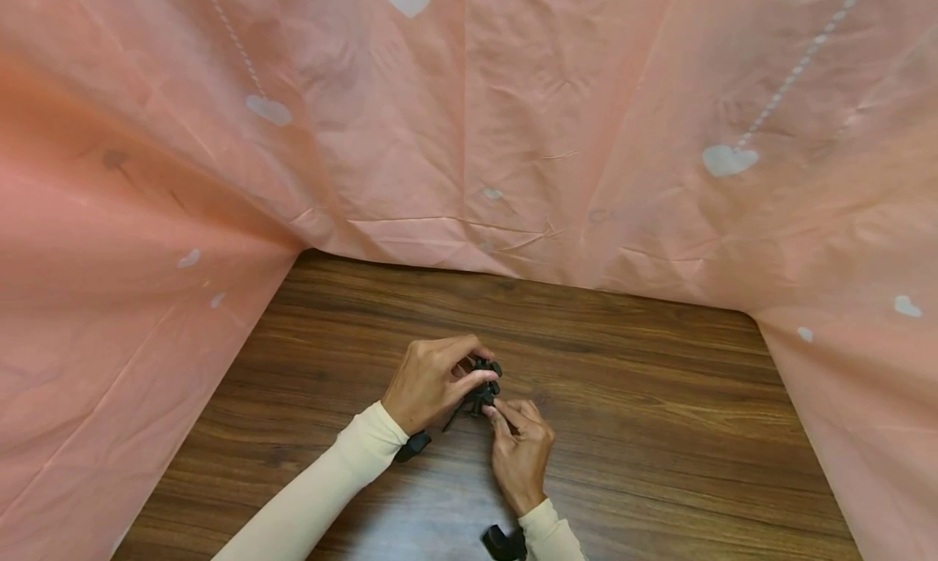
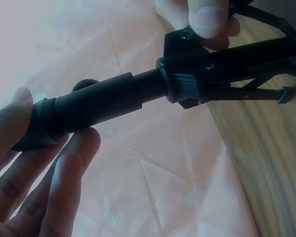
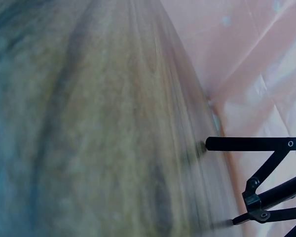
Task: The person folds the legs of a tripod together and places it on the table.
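Observation:
A small black mini tripod is held above the table between both hands. My left hand grips its top end, the thumb on one side and fingers on the other. In the left wrist view the black tube has a ridged knob on its side and a collar from which the legs spread. My right hand pinches the tripod by the collar and upper leg, thumb and fingertips together. In the right wrist view the spread legs and a hinged brace show; the right hand is mostly outside that view.
Below the hands lies a brown wood-grain table. A pink curtain with white hearts encloses its back and sides. A dark wrist camera sits at the left cuff, another dark device at the right.

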Available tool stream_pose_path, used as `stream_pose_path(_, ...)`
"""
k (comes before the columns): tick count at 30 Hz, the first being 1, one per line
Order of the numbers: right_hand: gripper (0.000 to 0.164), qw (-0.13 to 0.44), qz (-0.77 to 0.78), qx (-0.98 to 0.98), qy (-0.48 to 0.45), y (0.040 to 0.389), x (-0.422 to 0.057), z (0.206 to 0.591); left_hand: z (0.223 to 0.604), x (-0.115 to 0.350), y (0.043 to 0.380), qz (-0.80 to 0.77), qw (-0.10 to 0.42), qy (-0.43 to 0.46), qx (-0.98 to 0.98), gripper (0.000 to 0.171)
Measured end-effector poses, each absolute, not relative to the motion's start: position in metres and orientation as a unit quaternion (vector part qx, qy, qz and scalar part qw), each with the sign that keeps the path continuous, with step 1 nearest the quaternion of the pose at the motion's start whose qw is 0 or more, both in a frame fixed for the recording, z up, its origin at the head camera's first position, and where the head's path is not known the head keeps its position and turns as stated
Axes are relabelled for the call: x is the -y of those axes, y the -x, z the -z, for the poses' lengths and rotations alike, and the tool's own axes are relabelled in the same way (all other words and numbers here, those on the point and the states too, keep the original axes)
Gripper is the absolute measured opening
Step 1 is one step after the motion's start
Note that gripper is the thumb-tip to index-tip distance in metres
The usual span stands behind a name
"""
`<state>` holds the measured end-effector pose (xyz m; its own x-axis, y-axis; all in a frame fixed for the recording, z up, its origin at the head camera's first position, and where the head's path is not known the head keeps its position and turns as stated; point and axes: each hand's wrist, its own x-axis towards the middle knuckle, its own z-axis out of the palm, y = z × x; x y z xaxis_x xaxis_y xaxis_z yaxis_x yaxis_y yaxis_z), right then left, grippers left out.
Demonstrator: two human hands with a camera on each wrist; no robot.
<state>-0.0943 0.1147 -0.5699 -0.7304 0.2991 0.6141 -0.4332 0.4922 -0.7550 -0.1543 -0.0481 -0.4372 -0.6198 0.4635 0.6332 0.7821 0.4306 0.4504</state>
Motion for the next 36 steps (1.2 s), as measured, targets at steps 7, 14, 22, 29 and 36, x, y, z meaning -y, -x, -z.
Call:
stream_pose_path(7,0.014,0.362,-0.545,0.755,-0.040,0.094,-0.114,0.571,0.436,0.046,0.153,0.378,0.211,0.378,0.818,0.020)
stream_pose_path(14,0.012,0.335,-0.466,0.818,-0.045,0.093,-0.124,0.560,0.435,0.047,0.152,0.380,0.205,0.379,0.819,0.020)
stream_pose_path(22,0.015,0.355,-0.339,0.869,-0.063,0.091,-0.125,0.549,0.435,0.048,0.150,0.380,0.213,0.386,0.813,0.023)
stream_pose_path(29,0.013,0.369,-0.350,0.859,-0.060,0.091,-0.121,0.555,0.436,0.048,0.151,0.381,0.213,0.381,0.815,0.023)
stream_pose_path(36,0.010,0.387,-0.377,0.839,-0.061,0.091,-0.120,0.560,0.437,0.048,0.151,0.386,0.214,0.379,0.814,0.023)
